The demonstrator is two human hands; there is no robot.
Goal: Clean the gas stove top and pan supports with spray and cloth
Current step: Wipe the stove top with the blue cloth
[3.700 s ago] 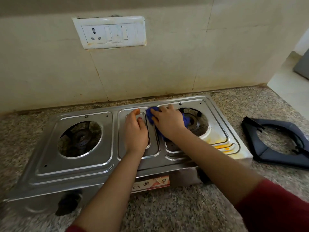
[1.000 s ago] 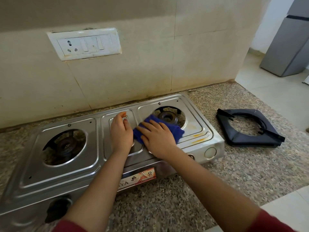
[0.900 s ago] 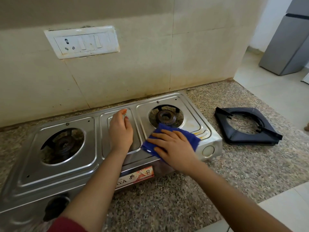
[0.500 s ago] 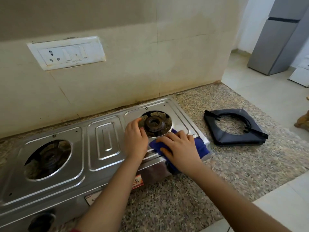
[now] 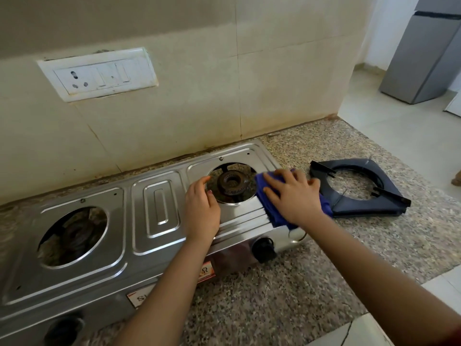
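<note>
Gas stove flat on granite tabletop. Long axis left-right, parallel to the wall, knob side facing the person. Right grip spread flat, fingers straight, pressing blue cloth onto stove's right end, just beside the right burner. Left grip relaxed, palm down on the steel left of that burner, fingertips at the opening's rim, holding nothing. Dark pan support flat on tabletop just right of stove, near the cloth.
</note>
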